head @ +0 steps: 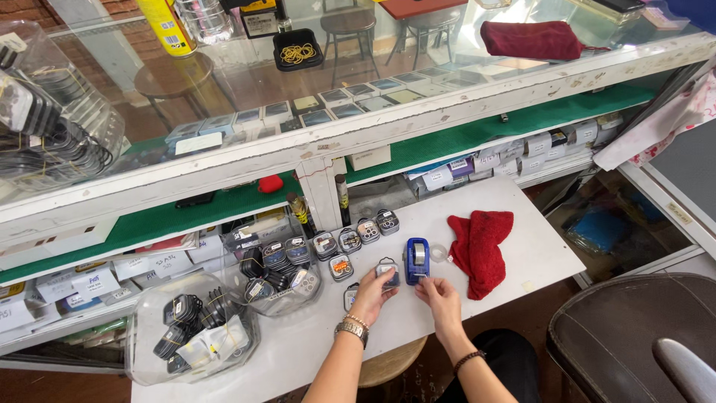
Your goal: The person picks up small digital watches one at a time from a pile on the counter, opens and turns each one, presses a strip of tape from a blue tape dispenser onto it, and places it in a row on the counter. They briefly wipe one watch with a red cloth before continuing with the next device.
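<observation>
Two bare hands at work on a white pull-out shelf (522,261), with the blue tape dispenser (416,260) as landmark.

Item 1: left hand (371,293), just left of the dispenser, fingers closed around a small square packet (387,272) with a dark lens-like inset, holding it up off the shelf. Grip narrow, pinching the packet by its edges.

Item 2: right hand (438,295), just in front of the dispenser, fingertips drawn together near its base. Whether they pinch a strip of tape cannot be told; nothing solid shows between them.

Item 3: row of similar packets (356,236), behind and left of the dispenser.

Item 4: red cloth (481,246), right of the dispenser, with a clear tape roll (438,254) between.

Step in hand, by judgement: taping a packet. The next move would call for bringing packet and tape end together squarely.
</observation>
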The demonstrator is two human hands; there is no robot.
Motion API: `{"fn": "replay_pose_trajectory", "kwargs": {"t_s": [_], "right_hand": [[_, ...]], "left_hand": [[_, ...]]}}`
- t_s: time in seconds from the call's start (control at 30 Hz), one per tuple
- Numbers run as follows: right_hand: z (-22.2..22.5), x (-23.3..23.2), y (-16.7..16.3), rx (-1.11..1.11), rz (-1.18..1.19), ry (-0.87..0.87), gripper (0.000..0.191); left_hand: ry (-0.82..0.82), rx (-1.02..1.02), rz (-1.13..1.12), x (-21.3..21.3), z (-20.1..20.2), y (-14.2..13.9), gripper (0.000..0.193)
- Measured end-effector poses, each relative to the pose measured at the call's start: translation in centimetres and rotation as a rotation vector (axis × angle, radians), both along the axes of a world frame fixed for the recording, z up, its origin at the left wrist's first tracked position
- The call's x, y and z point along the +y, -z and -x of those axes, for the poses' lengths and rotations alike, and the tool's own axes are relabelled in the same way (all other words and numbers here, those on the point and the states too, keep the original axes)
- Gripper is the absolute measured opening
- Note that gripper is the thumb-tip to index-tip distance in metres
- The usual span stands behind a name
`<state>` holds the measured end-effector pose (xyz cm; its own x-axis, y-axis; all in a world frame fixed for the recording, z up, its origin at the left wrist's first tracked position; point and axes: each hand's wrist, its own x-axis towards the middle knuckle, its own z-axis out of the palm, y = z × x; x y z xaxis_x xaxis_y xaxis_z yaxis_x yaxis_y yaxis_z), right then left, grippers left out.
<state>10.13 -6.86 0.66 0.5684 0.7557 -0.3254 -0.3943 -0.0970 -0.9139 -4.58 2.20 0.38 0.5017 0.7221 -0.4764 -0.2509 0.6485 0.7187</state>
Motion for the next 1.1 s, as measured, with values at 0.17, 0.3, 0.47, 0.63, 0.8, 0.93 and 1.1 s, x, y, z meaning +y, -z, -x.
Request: {"fn": "replay_pose_trajectory", "kwargs": {"t_s": [0.17, 0.3, 0.47, 0.63, 0.8, 0.93, 1.1], "right_hand": [[-1.4, 1.6, -4.0, -0.207, -0.103, -0.472, 0.019], [-1.4, 3.0, -7.6, -0.512, -0.055, -0.765, 0.023], [-0.8, 3.6, -11.8, -0.648, -0.093, -0.881, 0.049], [-0.1, 4.2, -14.5, -0.823, -0.003, -0.941, 0.060], [0.2, 4.6, -15.2, -0.870, -0.004, -0.977, 0.069], [0.2, 4.7, -15.2, -0.860, 0.043, -0.989, 0.075], [0.2, 4.8, -15.1, -0.885, 0.019, -0.988, 0.078]], "left_hand": [[0.013, -0.052, -0.144, 0.7, 2.2, -0.5, 0.020], [0.041, 0.080, -0.265, 1.1, 3.3, -2.0, 0.031], [0.088, 0.186, -0.337, 1.1, 3.7, -3.5, 0.047], [0.080, 0.124, -0.327, 1.2, 3.6, -3.6, 0.042], [0.076, 0.153, -0.319, 1.3, 3.6, -4.1, 0.041], [0.081, 0.241, -0.406, 1.0, 3.5, -4.8, 0.048], [0.061, 0.252, -0.418, 0.7, 3.4, -5.0, 0.049]]}}
